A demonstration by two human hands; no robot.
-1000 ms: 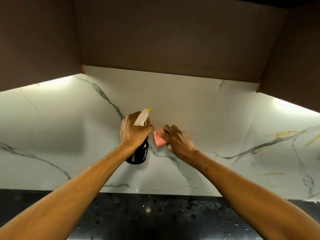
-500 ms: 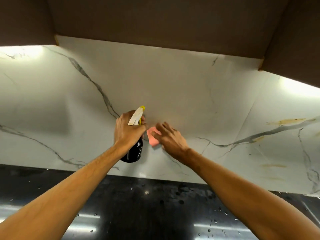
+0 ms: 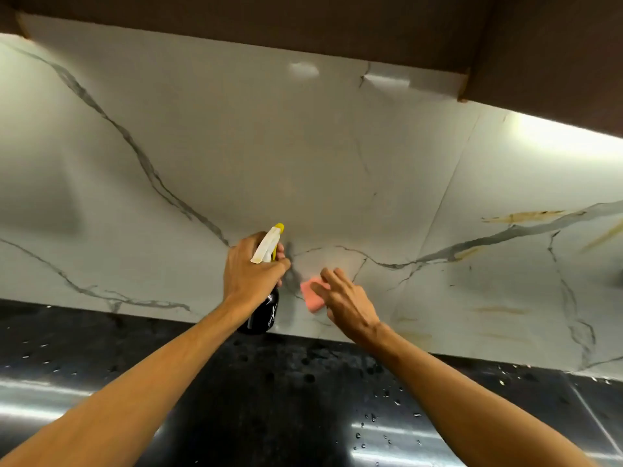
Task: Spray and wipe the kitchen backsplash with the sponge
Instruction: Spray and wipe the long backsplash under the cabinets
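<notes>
Head view, single, wide-angle. Worn at head height, facing the backsplash nearly square-on, close enough for outstretched hands to touch it. Top edge: cabinet undersides. Bottom: dark counter. Forearms enter from the lower corners; left hand and right hand sit mid-frame.

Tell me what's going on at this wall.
A person is cleaning the marble backsplash. The left hand grips a black spray bottle by its neck, with the nozzle close to the wall. Just beside it, the right hand presses a pink sponge against the backsplash with straight fingers. The black countertop below is dotted with droplets.
</notes>
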